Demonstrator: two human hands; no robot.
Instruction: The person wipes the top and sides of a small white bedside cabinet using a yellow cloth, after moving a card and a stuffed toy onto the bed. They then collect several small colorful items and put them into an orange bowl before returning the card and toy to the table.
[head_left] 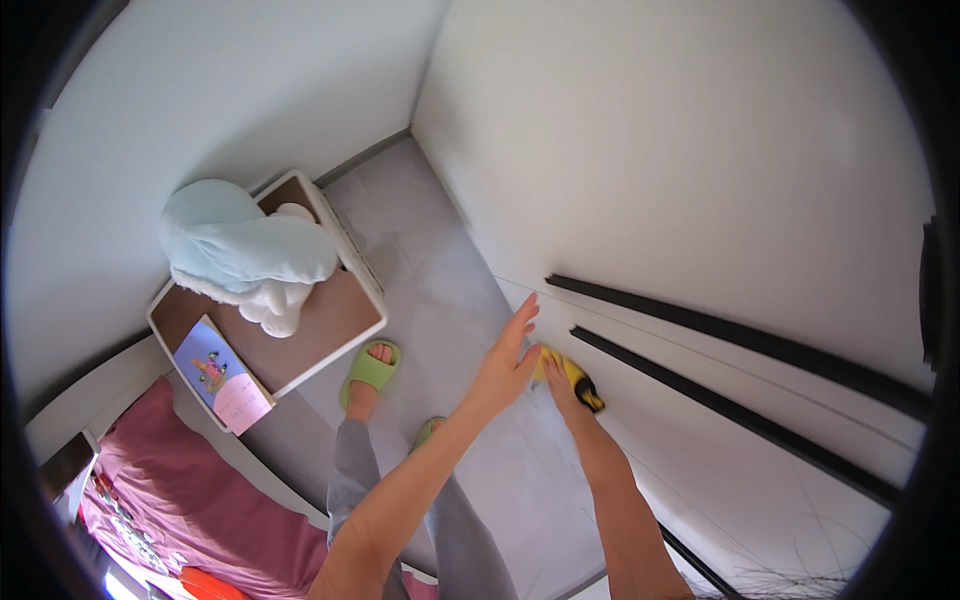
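Fingers of my left hand (500, 365) are pointing straight out toward the white wall (700, 150), released and held close together, with the thumb reaching toward my right hand (558, 378). My right hand is touching a yellow and black thing (575, 371) low down beside the wall; its yellow part is showing on both sides of my fingers and its black end is sticking out to the right. I cannot tell whether those fingers are clenching it or only pressing on it.

Two black strips (740, 345) are running slantwise along the wall, the lower one ending just above the yellow and black thing. Below me, green slippers (369, 371) are sitting on the grey floor (420, 250) with my feet inside, and grey trousers (465, 520) are covering my legs. To my left, a small table (310, 345) is holding a pale blue and white plush toy (225, 235) and a blue book (200, 347) with pink paper (240, 402) lying over its lower end. Pink bedding (190, 470) is spreading nearby.
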